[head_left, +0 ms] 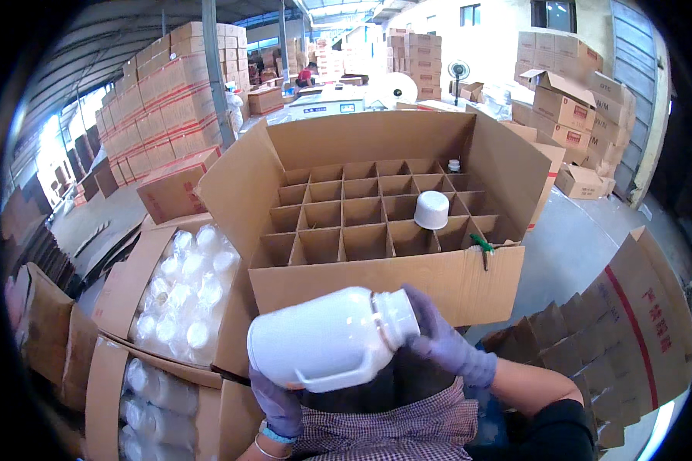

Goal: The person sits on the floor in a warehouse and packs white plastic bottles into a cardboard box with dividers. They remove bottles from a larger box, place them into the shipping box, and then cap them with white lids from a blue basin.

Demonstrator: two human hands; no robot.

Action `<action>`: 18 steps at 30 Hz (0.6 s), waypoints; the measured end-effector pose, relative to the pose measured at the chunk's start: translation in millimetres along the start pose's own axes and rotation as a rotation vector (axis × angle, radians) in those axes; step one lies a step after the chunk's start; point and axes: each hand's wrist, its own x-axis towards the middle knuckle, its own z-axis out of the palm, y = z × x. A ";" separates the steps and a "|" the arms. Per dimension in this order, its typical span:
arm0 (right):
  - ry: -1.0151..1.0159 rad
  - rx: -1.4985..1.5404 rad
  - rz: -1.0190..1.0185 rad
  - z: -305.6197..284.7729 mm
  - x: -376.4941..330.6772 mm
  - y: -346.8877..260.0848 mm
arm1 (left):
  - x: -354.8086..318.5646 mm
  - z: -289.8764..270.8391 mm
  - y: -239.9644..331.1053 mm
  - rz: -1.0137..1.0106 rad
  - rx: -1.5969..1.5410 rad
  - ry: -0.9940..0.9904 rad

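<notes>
A large white jug (315,338) with a side handle and a narrower neck lies tilted on its side in front of me, neck to the right. My left hand (278,406), in a purple glove, supports it from below near the base; most of its fingers are hidden behind the jug. Gloved in the same purple, my right hand (440,342) grips the neck end. Beyond the jug stands an open carton (384,286) with a cardboard divider grid. On the grid rests a white cup-shaped lid (432,210); a small white-topped item (454,165) sits in a far-right compartment.
Open boxes at left hold plastic-wrapped white bottles (181,296) and more pale bottles (158,407). A green-handled tool (482,244) hangs at the carton's near edge. Folded cardboard dividers (577,338) stand at right. Stacked cartons (169,100) and a fan (457,71) are farther back.
</notes>
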 end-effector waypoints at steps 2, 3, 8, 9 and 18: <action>-0.217 0.301 0.451 -9.1 -11.9 -26.0 | 4.0 3.8 3.3 0.196 -0.033 0.107; -0.218 0.354 0.488 -21.4 -20.9 -21.0 | 13.2 -6.6 -6.8 0.290 -0.020 -0.050; 0.016 0.213 0.434 -32.0 -30.2 -32.8 | 59.6 2.1 19.4 0.333 0.088 -0.361; 0.157 0.012 0.035 -31.5 -39.1 -7.1 | 75.0 17.8 28.1 0.278 0.009 -0.382; 0.333 -0.785 -0.453 -42.7 -66.8 0.2 | 230.3 109.6 -24.1 0.771 1.048 -0.404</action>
